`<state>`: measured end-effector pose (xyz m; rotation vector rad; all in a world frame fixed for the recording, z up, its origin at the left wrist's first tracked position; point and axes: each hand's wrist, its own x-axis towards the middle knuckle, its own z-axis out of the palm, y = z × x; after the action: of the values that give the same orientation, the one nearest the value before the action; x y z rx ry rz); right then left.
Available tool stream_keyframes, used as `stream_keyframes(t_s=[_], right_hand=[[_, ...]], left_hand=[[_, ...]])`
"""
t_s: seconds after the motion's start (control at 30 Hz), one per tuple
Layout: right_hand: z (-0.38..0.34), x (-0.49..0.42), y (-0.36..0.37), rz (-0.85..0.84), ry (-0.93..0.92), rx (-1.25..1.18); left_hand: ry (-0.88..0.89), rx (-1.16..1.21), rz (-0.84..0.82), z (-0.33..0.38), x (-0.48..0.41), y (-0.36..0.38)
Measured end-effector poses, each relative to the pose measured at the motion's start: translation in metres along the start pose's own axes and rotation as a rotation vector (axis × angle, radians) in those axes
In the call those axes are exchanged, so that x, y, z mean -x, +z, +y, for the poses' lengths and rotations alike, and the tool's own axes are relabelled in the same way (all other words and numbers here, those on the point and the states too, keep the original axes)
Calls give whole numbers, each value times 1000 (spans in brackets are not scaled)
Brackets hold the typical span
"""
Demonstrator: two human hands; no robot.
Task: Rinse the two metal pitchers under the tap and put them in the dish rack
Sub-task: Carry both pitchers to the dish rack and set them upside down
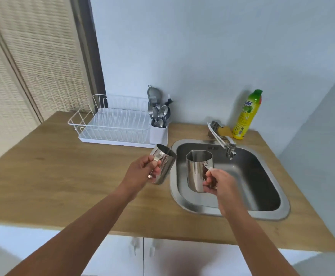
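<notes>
Left hand (142,168) and right hand (214,181) each grip a pitcher handle, left pitcher (165,166) over the counter, right pitcher (197,170) over the sink (258,176); tap (225,145) looks dry, dish rack (111,124) holds no pitcher, so rinsing and racking both remain.

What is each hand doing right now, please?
Left hand: closed, holding the left pitcher by its handle.
Right hand: closed, holding the right pitcher by its handle.

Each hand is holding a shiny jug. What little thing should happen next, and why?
Probably slide the right pitcher, gripped by the right hand, across under the tap. It hangs upright over the sink but left of the spout, and no water shows. The left pitcher, in the left hand, is tilted over the counter.
</notes>
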<state>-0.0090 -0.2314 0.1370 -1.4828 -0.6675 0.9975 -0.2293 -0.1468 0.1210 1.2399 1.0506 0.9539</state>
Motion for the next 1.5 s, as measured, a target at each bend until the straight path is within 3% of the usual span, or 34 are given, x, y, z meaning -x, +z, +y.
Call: stream_keyframes(t_s=[0.43, 0.6, 0.87, 1.0, 1.17, 1.37, 1.5], right_hand=[[-62, -38, 183, -346, -201, 234], [-84, -73, 244, -323, -365, 365], [-97, -141, 320, -290, -707, 915], [-87, -158, 343, -291, -839, 1490], [-65, -169, 361, -304, -955, 1901], [-54, -178, 376, -261, -963, 2040], [-51, -179, 383, -243, -951, 2104]], left_hand=[[158, -159, 330, 63, -23, -169], [259, -385, 379, 88, -67, -222], [304, -1003, 279, 111, -155, -266], [360, -1370, 106, 108, -190, -270], [533, -1953, -63, 104, -223, -270], [609, -2338, -272, 99, -239, -260], [590, -2455, -336, 97, -241, -254]])
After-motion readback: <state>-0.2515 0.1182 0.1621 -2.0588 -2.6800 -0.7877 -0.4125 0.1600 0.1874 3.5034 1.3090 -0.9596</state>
